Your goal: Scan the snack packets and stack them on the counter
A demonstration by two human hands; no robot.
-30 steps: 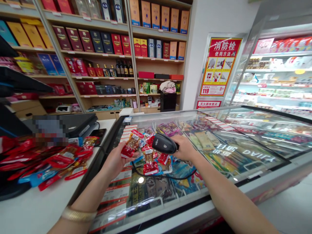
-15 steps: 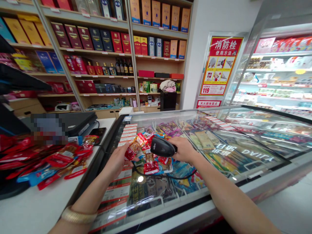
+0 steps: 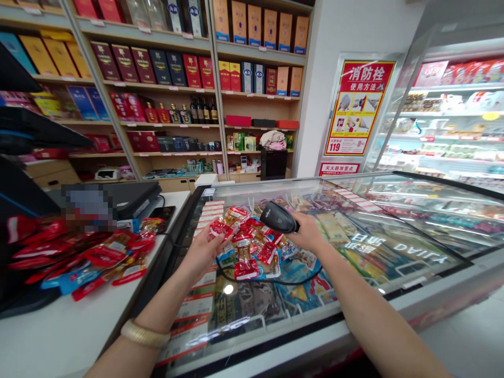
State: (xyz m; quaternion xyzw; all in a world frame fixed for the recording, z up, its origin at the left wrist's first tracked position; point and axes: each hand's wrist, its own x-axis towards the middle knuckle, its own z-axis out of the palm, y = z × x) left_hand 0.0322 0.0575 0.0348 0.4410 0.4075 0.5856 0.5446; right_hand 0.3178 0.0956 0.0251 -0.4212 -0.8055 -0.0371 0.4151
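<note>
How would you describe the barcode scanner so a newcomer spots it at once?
Find the glass-topped freezer across the middle and right of the view. Above the pile of snack packets on its glass, the right hand grips the barcode scanner. Its solid black head stands out from those shiny, mostly red packets.

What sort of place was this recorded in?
Most likely a small supermarket or convenience shop: the right hand holds a black, pistol-shaped plastic barcode scanner over a long, silver-edged, glass-topped display freezer, and tall wooden shelves behind carry rows of coloured boxes.
</note>
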